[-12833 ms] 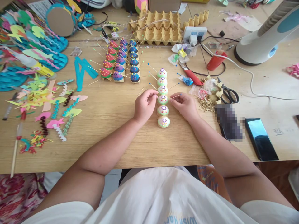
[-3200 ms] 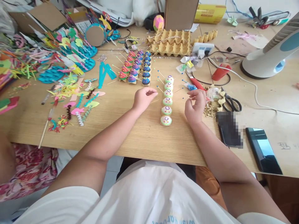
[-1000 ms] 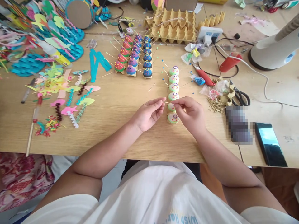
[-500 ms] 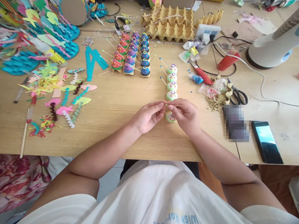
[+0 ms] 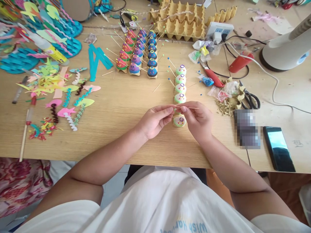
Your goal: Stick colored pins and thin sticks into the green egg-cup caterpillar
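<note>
My right hand (image 5: 198, 119) pinches a thin toothpick (image 5: 193, 107) that points out to the right. Fingertips of my left hand (image 5: 159, 119) are closed at the toothpick's left end, touching or nearly touching the right fingers; anything small between them is hidden. Below and behind my hands runs a row of white egg-carton cups (image 5: 180, 88) with green rims, purple rings and coloured dots. Blue-tipped toothpicks (image 5: 172, 63) stick out to the left from the far cups. The nearest cup (image 5: 179, 121) shows just under my fingers, and the one behind it is mostly covered.
Red, purple and blue decorated cups (image 5: 136, 59) stand in rows further back, near egg cartons (image 5: 181, 24). Paper cut-outs (image 5: 48, 81) lie left. To the right are scissors (image 5: 251, 98), a red-handled tool (image 5: 213, 77), a phone (image 5: 278, 147) and a power strip (image 5: 220, 30).
Both hands have shifted slightly right, and the right hand has drawn a little away from the left. More of the nearest cup shows. The camera view has moved slightly.
</note>
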Action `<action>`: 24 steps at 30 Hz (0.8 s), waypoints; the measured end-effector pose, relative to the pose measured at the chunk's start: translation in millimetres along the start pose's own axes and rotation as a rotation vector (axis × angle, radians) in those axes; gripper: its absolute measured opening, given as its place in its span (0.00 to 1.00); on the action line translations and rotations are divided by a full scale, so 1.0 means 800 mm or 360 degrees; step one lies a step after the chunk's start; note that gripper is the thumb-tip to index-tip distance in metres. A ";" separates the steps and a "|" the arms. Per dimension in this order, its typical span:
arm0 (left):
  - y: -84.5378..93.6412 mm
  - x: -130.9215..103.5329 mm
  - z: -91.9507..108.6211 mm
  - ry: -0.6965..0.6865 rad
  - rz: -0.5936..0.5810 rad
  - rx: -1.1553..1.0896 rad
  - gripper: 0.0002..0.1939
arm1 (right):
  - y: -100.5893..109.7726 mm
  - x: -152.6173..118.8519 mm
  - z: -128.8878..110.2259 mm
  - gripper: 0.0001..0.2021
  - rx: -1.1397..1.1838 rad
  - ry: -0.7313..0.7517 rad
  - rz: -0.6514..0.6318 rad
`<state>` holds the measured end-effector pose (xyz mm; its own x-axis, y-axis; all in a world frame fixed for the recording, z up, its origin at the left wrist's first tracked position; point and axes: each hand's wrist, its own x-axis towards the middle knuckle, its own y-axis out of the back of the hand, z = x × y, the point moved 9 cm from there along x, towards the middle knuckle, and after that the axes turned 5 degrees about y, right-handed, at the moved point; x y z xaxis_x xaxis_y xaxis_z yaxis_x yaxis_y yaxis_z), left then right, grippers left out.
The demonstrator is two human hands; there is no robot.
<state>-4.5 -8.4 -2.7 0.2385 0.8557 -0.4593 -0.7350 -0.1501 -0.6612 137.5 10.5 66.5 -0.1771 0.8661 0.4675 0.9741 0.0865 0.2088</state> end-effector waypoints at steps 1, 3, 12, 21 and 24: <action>0.000 0.000 0.000 -0.0005 -0.0004 0.0006 0.04 | 0.000 0.000 0.001 0.12 -0.0006 -0.0003 0.0006; -0.002 -0.001 0.000 -0.0021 -0.0028 0.0012 0.05 | 0.001 0.000 0.001 0.12 -0.0012 -0.0004 0.0011; -0.007 -0.003 0.007 -0.0145 -0.0066 0.0087 0.10 | 0.002 0.001 -0.009 0.11 -0.0123 0.0104 0.0006; -0.005 -0.005 0.008 -0.0166 0.0038 0.0145 0.09 | 0.002 0.001 -0.012 0.08 -0.0155 0.0145 0.0001; -0.007 -0.006 0.010 -0.0197 0.0021 0.0156 0.09 | 0.002 0.002 -0.014 0.08 -0.0169 0.0175 0.0001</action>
<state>-6.6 -7.7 7.6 0.1527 0.9094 -0.3869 -0.7973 -0.1179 -0.5919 137.3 6.2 77.0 -0.1964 0.8063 0.5580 0.9550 0.0282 0.2953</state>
